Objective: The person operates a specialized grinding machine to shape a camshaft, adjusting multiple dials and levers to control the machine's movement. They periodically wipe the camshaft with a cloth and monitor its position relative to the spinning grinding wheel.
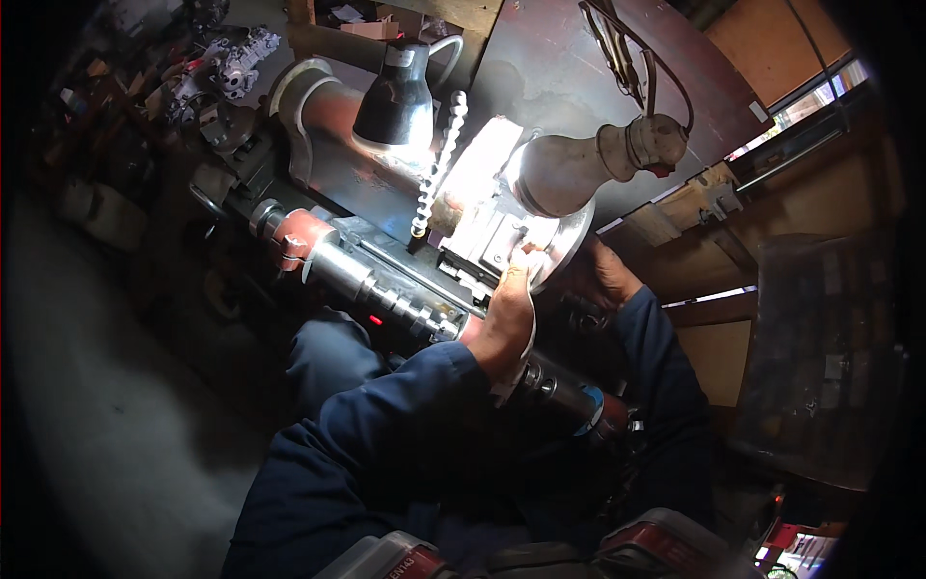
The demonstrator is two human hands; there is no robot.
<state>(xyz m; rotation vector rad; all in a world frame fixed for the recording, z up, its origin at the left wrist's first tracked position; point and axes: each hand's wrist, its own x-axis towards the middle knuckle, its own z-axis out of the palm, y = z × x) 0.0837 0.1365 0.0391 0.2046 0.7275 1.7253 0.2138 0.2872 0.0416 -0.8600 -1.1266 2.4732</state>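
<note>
My left hand (503, 323) reaches up to a brightly lit metal fixture (480, 241) on the machine, its fingertips at the hub beside a round steel disc (564, 253); what they hold is hard to make out in the glare. My right hand (612, 275) is at the disc's right side, its fingers partly hidden in shadow. Below the fixture a camshaft (395, 309) lies between red-painted mounts (302, 238). A pale lamp (558, 169), a dark lamp (391, 106) and a segmented hose (439, 164) hang over the work.
Metal engine parts (241, 63) clutter the back left. A metal panel (540, 58) stands behind the machine, with wooden boards (791, 39) beyond. A dark rack (810, 357) is at the right, and concrete floor (125, 405) shows at the left.
</note>
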